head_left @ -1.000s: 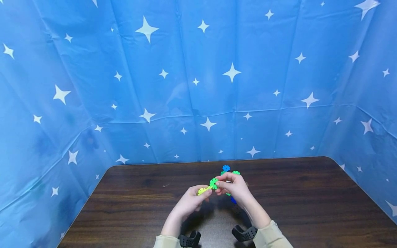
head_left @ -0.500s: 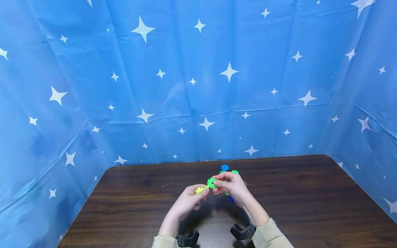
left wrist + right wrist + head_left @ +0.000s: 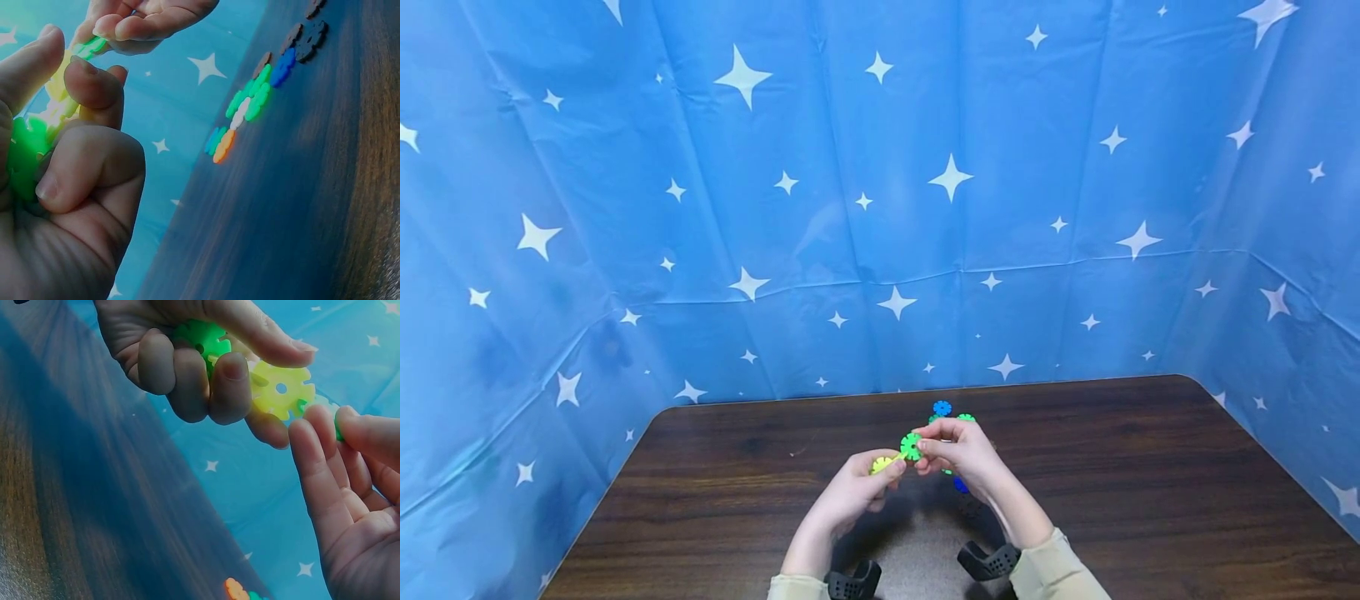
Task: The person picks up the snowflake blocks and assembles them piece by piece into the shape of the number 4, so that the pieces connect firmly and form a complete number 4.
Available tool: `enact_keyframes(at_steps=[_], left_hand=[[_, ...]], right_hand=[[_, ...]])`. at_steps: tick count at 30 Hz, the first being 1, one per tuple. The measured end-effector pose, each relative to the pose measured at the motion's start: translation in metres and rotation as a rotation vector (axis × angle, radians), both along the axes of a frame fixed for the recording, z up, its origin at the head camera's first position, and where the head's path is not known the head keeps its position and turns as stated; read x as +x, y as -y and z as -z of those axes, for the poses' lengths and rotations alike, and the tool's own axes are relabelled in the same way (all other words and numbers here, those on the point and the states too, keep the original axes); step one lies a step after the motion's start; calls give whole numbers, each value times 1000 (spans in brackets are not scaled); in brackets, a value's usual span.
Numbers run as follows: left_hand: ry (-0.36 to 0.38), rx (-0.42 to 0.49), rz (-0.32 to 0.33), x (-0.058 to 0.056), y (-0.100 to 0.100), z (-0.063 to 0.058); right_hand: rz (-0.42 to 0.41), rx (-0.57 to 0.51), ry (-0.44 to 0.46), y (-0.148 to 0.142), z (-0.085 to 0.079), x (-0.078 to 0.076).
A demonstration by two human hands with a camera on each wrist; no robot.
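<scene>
Both hands meet over the table, joined by a small chain of notched plastic interlocking discs. My left hand grips the chain, with thumb and fingers on a yellow disc. A green disc of the same chain sits against the curled fingers of that hand. My right hand pinches another green disc between thumb and fingertips. This green disc is at the edge of the yellow one, notch to notch in the right wrist view. Fingers hide part of the chain.
Loose discs lie on the dark wooden table beyond and beneath the right hand. Among them are a light blue disc, an orange disc, a white disc and a black disc. A blue starry curtain surrounds the table.
The head view has shifted slightly. Both hands keep their grips on the discs and hardly move.
</scene>
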State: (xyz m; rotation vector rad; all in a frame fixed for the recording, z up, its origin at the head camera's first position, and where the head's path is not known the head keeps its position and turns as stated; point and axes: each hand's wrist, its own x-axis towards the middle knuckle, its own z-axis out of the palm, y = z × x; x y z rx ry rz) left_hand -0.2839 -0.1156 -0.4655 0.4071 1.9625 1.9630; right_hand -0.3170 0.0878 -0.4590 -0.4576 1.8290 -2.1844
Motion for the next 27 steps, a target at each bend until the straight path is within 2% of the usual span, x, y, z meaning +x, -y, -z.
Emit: enact_keyframes(at_steps=[14,27], left_hand=[[22,39,38,-2,-4,0],[11,30,46,-2,-5,1]], right_hand=[[-27,-16,44,-5,0,-2],[-8,30,-20,-3,0,0]])
